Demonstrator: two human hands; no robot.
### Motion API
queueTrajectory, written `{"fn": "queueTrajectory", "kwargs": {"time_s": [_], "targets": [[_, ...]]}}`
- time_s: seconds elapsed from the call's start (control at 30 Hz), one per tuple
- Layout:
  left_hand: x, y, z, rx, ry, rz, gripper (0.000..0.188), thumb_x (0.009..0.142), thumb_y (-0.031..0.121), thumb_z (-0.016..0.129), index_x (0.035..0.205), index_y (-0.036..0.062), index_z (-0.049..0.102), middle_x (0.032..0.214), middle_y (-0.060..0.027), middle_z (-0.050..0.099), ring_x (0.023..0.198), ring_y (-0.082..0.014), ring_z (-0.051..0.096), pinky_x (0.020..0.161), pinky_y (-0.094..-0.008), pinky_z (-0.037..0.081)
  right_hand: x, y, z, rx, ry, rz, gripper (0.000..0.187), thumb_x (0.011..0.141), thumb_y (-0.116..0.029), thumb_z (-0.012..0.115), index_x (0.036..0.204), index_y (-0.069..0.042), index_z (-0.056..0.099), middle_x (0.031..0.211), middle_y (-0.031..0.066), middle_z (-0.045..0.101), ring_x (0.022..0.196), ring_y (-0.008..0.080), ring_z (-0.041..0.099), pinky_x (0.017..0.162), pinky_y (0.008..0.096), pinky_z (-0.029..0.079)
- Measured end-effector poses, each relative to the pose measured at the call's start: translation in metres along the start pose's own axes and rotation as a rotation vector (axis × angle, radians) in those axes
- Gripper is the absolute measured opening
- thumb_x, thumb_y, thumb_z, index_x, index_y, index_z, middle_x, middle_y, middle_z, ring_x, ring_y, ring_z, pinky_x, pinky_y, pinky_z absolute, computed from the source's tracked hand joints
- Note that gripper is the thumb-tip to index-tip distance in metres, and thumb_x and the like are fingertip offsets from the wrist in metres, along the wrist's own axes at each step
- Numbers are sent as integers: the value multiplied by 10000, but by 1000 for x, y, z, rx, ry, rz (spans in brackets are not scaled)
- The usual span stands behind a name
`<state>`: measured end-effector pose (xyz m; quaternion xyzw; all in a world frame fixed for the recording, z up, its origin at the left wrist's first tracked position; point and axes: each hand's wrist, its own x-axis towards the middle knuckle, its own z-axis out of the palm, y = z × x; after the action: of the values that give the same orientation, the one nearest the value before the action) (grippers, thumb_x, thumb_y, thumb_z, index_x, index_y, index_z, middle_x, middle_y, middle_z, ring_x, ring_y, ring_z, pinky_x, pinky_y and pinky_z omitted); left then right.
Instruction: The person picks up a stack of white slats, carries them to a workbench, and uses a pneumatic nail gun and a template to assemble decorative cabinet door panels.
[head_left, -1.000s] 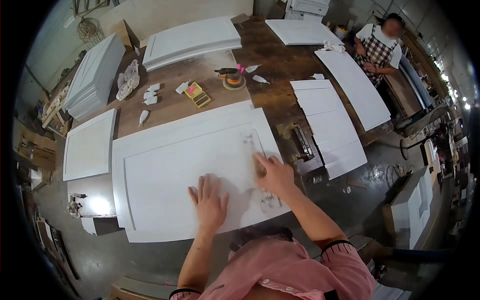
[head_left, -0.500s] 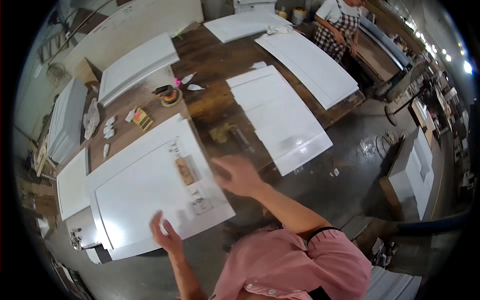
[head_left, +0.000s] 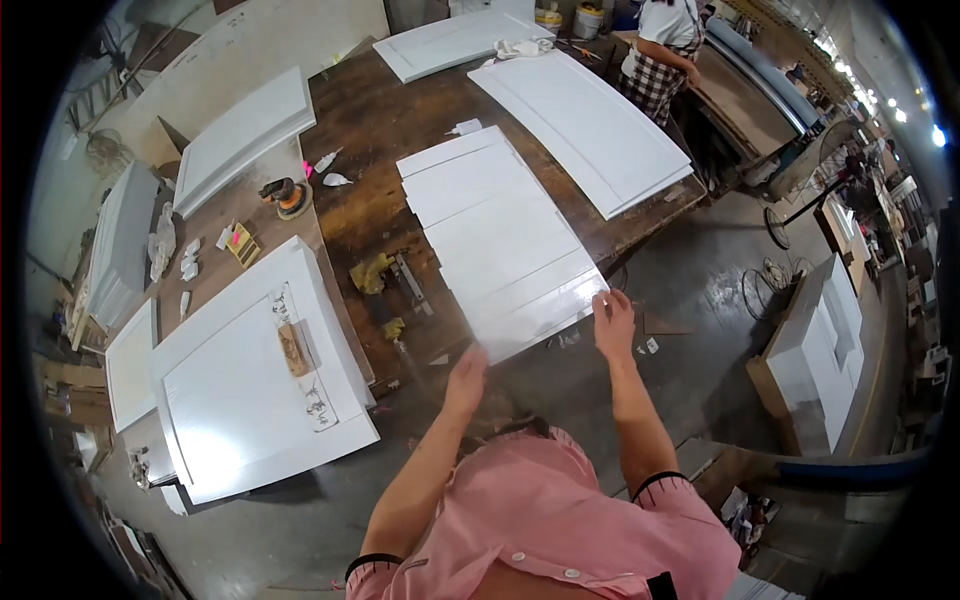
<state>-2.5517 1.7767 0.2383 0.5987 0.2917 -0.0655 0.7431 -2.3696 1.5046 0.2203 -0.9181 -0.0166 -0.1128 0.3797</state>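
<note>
1. Both hands are at the near edge of the bench, on the stack of white panels [head_left: 505,240] that runs from mid-bench out over that edge.
2. The right hand [head_left: 612,322] sits on the near right corner of the stack, fingers pressed together and hooked over the corner; it looks like a light grip, not a clamp.
3. The left hand [head_left: 466,375] is just below the near left corner, blurred, so I cannot tell whether its fingers are spread or closed, or whether it touches the panel yet.
4. To do this well, I'd judge both hands want a matched hold at the two near corners, lifting level so the fresh white face doesn't scrape the panel beneath.
5. Watch the yellow clamp [head_left: 372,272] and metal tool just left of the stack on the bare bench [head_left: 370,130]; a swing that way could scratch the panel.
6. At the left end lies a large white door [head_left: 240,380] with a sanding block [head_left: 294,347] on it.
</note>
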Motion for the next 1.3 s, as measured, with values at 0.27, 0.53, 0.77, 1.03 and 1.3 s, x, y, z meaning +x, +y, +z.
{"fn": "queueTrajectory", "kwargs": {"time_s": [0.27, 0.53, 0.77, 1.03, 1.3], "targets": [[-9, -14, 0, -61, 117, -79, 680, 1051, 486, 570, 1555, 50, 438, 1451, -124, 581, 1348, -291, 547, 1088, -484, 432, 0, -16, -22, -138, -41, 66, 524, 977, -463, 634, 1363, -109, 627, 1336, 174, 645, 1279, 404, 554, 1054, 552, 422], [-10, -13, -11, 90, 167, 62, 574, 1024, 458, 626, 1431, 56, 587, 1263, -57, 674, 1181, -196, 629, 1001, -394, 490, -6, -11, -12, -15, -9, 80, 512, 987, -482, 626, 1291, -75, 693, 1151, 158, 680, 1067, 329, 636, 936, 441, 491], [-36, -29, -41, -136, 69, -114, 460, 1011, 462, 633, 1239, 68, 704, 1084, -23, 708, 981, -167, 655, 852, -331, 522, -24, -28, 5, 1013, 78, 917, 463, 1006, -554, 555, 1152, -143, 709, 1019, -36, 649, 743, 95, 537, 652, 258, 383], [-92, 16, -60, -18, -154, -49, 484, 1060, 441, 544, 1339, 63, 659, 1190, -60, 706, 1124, -184, 643, 911, -329, 490, -45, -74, 10, 1508, 296, 911, 508, 994, -606, 463, 1152, -129, 543, 1160, 112, 618, 1044, 298, 605, 943, 480, 482], [-183, 97, -158, -552, -550, 6, 474, 1103, 455, 468, 1341, 59, 574, 1318, -138, 649, 1205, -264, 638, 1094, -424, 476, -59, -189, -19, 2074, -26, 579, 542, 957, -559, 578, 1303, -142, 604, 1178, 133, 642, 998, 258, 619, 844, 412, 532]]}}
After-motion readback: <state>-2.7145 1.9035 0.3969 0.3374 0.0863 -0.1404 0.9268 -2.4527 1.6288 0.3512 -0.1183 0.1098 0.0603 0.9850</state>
